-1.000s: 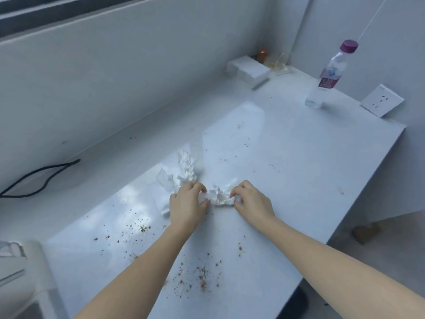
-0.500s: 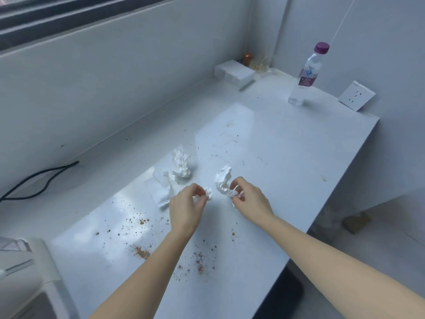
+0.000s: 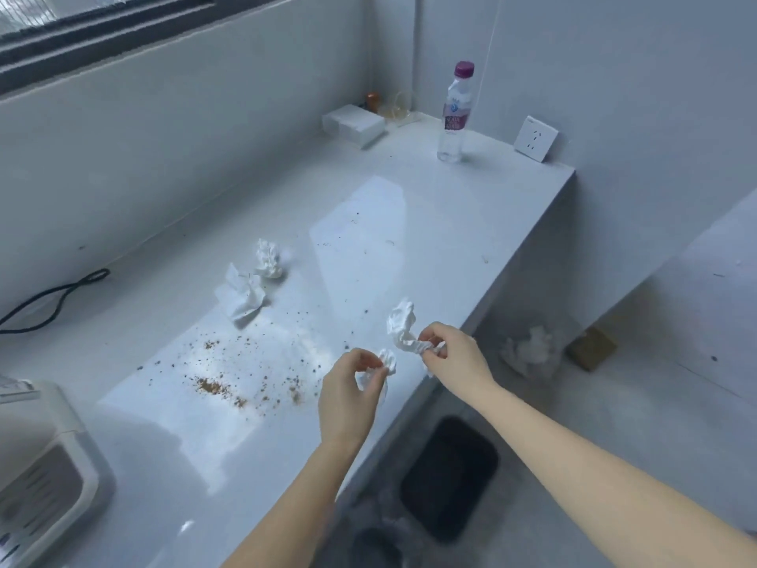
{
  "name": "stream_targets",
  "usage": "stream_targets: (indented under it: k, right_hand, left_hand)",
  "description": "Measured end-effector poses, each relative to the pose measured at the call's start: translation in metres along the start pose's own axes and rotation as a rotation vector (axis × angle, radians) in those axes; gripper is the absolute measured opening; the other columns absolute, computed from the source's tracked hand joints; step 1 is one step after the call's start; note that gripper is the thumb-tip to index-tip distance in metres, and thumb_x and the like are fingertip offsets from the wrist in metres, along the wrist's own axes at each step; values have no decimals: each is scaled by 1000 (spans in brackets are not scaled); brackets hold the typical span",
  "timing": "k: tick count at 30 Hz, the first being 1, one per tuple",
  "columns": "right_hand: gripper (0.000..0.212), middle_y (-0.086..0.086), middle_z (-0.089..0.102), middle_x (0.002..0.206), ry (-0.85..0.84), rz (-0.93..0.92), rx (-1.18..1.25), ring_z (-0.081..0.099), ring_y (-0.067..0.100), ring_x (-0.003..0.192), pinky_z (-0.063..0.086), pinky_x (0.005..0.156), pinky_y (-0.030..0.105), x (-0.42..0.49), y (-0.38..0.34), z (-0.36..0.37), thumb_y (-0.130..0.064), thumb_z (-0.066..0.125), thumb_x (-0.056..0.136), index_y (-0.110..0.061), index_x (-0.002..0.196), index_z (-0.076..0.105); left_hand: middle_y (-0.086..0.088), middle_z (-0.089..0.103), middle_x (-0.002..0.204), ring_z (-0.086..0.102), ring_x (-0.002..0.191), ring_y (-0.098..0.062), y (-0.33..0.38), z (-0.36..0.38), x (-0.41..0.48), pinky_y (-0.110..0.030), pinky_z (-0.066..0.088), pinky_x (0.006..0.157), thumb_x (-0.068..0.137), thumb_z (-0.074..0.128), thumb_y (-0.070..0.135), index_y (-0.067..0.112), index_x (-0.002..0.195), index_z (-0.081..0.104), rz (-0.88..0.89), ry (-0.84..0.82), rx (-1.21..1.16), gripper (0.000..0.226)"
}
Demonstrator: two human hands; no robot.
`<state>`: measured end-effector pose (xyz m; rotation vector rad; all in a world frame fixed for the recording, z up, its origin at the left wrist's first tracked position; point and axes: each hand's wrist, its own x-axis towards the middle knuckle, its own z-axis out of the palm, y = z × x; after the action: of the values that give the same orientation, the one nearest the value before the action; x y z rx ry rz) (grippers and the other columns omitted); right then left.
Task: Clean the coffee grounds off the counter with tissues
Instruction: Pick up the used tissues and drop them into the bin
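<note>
Brown coffee grounds (image 3: 213, 386) lie scattered over the white counter (image 3: 450, 239), thickest at the near left. My left hand (image 3: 348, 397) pinches a small crumpled tissue piece (image 3: 387, 360) above the counter's front edge. My right hand (image 3: 454, 356) pinches a larger crumpled tissue (image 3: 401, 325), held up just right of the left hand. Two more crumpled tissues lie on the counter further back, one (image 3: 241, 299) near the grounds and one (image 3: 268, 260) behind it.
A water bottle (image 3: 454, 116) stands at the far right of the counter beside a wall socket (image 3: 534, 138). A white tissue pack (image 3: 354, 125) sits in the far corner. A white appliance (image 3: 45, 465) is at the near left. Below the counter: a black bin (image 3: 448, 477), crumpled tissue (image 3: 530, 352) on the floor. A black cable (image 3: 53, 299) runs at left.
Both hands lifted from the counter and moved right toward the front edge, each holding a separate tissue piece. The view shifted, revealing the floor and bin.
</note>
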<state>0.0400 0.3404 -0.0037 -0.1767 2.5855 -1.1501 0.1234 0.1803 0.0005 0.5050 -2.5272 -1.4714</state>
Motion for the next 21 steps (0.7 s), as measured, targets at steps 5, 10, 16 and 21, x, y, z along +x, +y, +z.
stream_targets:
  k: [5,10,16,21]
  right_hand:
    - [10,-4,66,69,14,206,42,62,17,71,53,69,37,-60,66,-16,-23,52,83,-29,76,56]
    - [6,1,69,73,-66,437,107,63,19,67,54,67,35,-110,132,-13,-25,56,79,-21,83,56]
    - [13,7,70,76,-95,650,172,72,29,75,59,75,42,-131,172,11,-22,53,76,-14,86,54]
    - [18,5,66,65,-80,717,220,65,25,63,58,72,39,-117,198,34,-33,51,79,-16,72,50]
  left_hand:
    - [15,65,83,60,85,-2,2,55,-61,-17,44,69,81,61,26,32,75,58,-33,-235,68,9]
    - [16,66,76,61,79,3,-19,96,-95,-23,49,69,79,56,28,29,73,58,-201,-367,108,6]
    - [11,67,79,63,74,-6,-42,138,-95,-29,52,68,78,57,27,23,78,61,-312,-456,142,5]
    - [10,66,82,62,75,-6,-70,177,-83,-27,49,67,80,57,27,22,82,61,-345,-521,218,6]
